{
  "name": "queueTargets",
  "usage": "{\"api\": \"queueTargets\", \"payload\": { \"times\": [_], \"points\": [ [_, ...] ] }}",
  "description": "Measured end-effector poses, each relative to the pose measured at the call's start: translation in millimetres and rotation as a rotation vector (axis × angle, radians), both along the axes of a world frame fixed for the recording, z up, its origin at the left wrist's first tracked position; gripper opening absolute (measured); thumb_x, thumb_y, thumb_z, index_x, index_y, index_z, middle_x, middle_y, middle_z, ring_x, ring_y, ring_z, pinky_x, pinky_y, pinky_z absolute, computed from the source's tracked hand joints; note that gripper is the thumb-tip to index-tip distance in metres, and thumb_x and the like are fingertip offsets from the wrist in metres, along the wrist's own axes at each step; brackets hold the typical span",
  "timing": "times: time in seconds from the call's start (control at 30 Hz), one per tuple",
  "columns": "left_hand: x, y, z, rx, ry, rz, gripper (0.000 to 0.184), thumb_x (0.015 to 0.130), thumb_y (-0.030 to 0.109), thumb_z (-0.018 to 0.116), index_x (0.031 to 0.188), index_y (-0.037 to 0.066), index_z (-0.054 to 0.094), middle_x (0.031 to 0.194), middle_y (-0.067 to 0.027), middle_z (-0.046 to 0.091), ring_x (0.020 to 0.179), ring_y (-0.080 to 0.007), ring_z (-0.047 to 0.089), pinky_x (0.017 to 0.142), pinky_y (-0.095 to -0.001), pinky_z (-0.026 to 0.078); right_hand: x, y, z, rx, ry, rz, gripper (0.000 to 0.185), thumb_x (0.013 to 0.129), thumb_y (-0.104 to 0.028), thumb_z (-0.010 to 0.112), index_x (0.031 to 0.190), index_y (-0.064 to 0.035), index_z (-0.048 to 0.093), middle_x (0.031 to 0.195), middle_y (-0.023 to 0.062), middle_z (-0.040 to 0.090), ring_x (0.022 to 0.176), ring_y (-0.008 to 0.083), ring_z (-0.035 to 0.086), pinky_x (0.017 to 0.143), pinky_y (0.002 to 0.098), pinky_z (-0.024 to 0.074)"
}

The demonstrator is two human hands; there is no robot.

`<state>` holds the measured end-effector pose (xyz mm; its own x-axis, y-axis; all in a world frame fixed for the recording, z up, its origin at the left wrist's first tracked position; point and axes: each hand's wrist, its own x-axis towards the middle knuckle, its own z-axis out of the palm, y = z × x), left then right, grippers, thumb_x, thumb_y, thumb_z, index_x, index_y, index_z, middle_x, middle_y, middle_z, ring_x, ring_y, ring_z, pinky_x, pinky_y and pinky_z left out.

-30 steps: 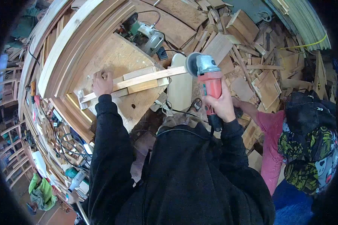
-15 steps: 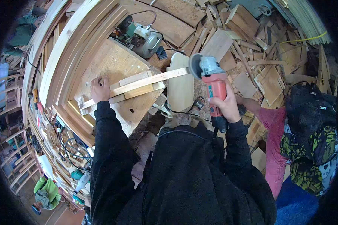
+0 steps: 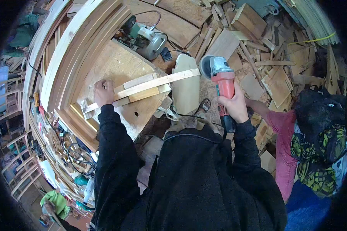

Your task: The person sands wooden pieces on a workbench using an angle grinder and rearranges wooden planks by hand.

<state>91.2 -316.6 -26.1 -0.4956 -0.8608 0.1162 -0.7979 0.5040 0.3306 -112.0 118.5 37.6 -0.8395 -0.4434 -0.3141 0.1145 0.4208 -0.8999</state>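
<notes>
My left hand (image 3: pixel 103 92) lies over the left part of a long pale wooden strip (image 3: pixel 158 81), its fingers curled at the strip's far edge; the exact grip is partly hidden. The strip rests on shorter wooden blocks (image 3: pixel 144 93) on a wooden worktop (image 3: pixel 121 63), and its right end sticks out past the edge. My right hand (image 3: pixel 235 106) is wrapped around a red angle grinder (image 3: pixel 224 86). The grinder's disc (image 3: pixel 206 67) stands beside the strip's right end; whether they touch I cannot tell.
Curved wooden pieces (image 3: pixel 71 46) are stacked at left. A power tool with a grey housing (image 3: pixel 152 46) sits at the worktop's far edge. Offcuts (image 3: pixel 273 82) litter the floor. A person in a pink garment (image 3: pixel 284 131) is close at right; another in green (image 3: pixel 57 203) is lower left.
The grinder has shifted slightly right and turned a little in my right hand. The strip's free end appears slightly further right. My left hand stays nearly still. The person in green has moved.
</notes>
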Motion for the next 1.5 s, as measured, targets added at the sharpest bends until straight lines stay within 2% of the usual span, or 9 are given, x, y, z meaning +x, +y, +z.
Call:
{"api": "queueTargets", "payload": {
  "times": [0.07, 0.17, 0.27, 0.33, 0.57, 0.97, 1.17, 1.3, 1.5],
  "points": [
    [-1, 1, 1, -0.010, 0.004, -0.001, 0.039, 0.080, 0.040, 0.063, 0.100, 0.007, 0.068, 0.110, -0.0140, 0.063, 0.101, -0.0312, 0.060, 0.089, -0.0412, 0.047, 2, -1, 3, -0.086, -0.048, -0.027, 0.077, 0.063, -0.011, 0.071, 0.134, -0.0015, 0.042, 0.103, 0.0104, 0.062, 0.091, 0.0218, 0.061, 0.083, 0.0349, 0.0482],
    [0, 4, 3, -0.023, -0.007, -0.006, 0.038, 0.080, 0.039, 0.063, 0.100, 0.007, 0.068, 0.110, -0.0135, 0.063, 0.101, -0.0312, 0.060, 0.089, -0.0416, 0.047, 13, -2, 19, -0.013, 0.145, 0.011, 0.080, 0.063, -0.014, 0.071, 0.136, -0.0022, 0.040, 0.109, 0.0123, 0.061, 0.095, 0.0228, 0.061, 0.085, 0.0347, 0.0479],
    [-2, 4, 3, -0.045, -0.014, -0.015, 0.037, 0.081, 0.039, 0.062, 0.100, 0.007, 0.068, 0.111, -0.0129, 0.063, 0.101, -0.0315, 0.060, 0.089, -0.0421, 0.046, 21, -11, 23, 0.117, 0.095, 0.035, 0.083, 0.063, -0.017, 0.071, 0.138, -0.0025, 0.039, 0.111, 0.0150, 0.062, 0.096, 0.0263, 0.062, 0.086, 0.0354, 0.0479],
    [-1, 3, 3, -0.057, -0.016, -0.018, 0.037, 0.081, 0.038, 0.062, 0.100, 0.007, 0.068, 0.111, -0.0127, 0.063, 0.101, -0.0318, 0.060, 0.089, -0.0423, 0.046, 24, -19, 26, 0.016, 0.182, 0.037, 0.085, 0.063, -0.022, 0.071, 0.139, -0.0034, 0.037, 0.109, 0.0175, 0.062, 0.095, 0.0306, 0.063, 0.085, 0.0370, 0.0485],
    [-3, 5, 6, -0.019, -0.014, 0.001, 0.037, 0.081, 0.039, 0.062, 0.099, 0.008, 0.069, 0.109, -0.0126, 0.063, 0.098, -0.0319, 0.060, 0.087, -0.0420, 0.046, 21, -24, 34, 0.106, 0.105, 0.085, 0.086, 0.062, -0.022, 0.071, 0.140, -0.0059, 0.037, 0.107, 0.0176, 0.063, 0.093, 0.0317, 0.063, 0.084, 0.0380, 0.0487],
    [0, 0, 1, -0.050, -0.009, -0.029, 0.035, 0.080, 0.037, 0.063, 0.099, 0.007, 0.069, 0.105, -0.0132, 0.064, 0.099, -0.0318, 0.060, 0.087, -0.0413, 0.046, 4, -7, 1, -0.034, -0.036, 0.027, 0.086, 0.063, -0.017, 0.071, 0.140, -0.0010, 0.035, 0.107, 0.0129, 0.061, 0.091, 0.0229, 0.061, 0.085, 0.0328, 0.0479],
    [-1, 2, 3, -0.020, 0.010, -0.045, 0.035, 0.081, 0.035, 0.063, 0.098, 0.005, 0.069, 0.103, -0.0153, 0.064, 0.097, -0.0321, 0.061, 0.086, -0.0411, 0.047, -11, 6, -21, -0.170, -0.239, -0.014, 0.064, 0.067, -0.011, 0.073, 0.125, -0.0027, 0.047, 0.097, 0.0058, 0.059, 0.082, 0.0143, 0.059, 0.074, 0.0287, 0.0501],
    [0, -2, 1, -0.025, 0.008, -0.062, 0.034, 0.083, 0.034, 0.062, 0.097, 0.005, 0.069, 0.101, -0.0157, 0.065, 0.097, -0.0322, 0.061, 0.086, -0.0410, 0.047, -20, 19, -43, -0.247, -0.411, -0.095, 0.062, 0.070, -0.009, 0.075, 0.125, -0.0040, 0.047, 0.098, 0.0046, 0.060, 0.081, 0.0140, 0.061, 0.072, 0.0283, 0.0513],
    [1, -3, -1, -0.044, 0.025, -0.060, 0.033, 0.083, 0.035, 0.063, 0.097, 0.005, 0.069, 0.102, -0.0154, 0.065, 0.096, -0.0318, 0.062, 0.085, -0.0407, 0.048, -7, 15, -16, -0.255, -0.269, -0.052, 0.062, 0.067, -0.009, 0.074, 0.124, -0.0022, 0.048, 0.100, 0.0050, 0.059, 0.086, 0.0146, 0.059, 0.077, 0.0285, 0.0497]
  ]
}}
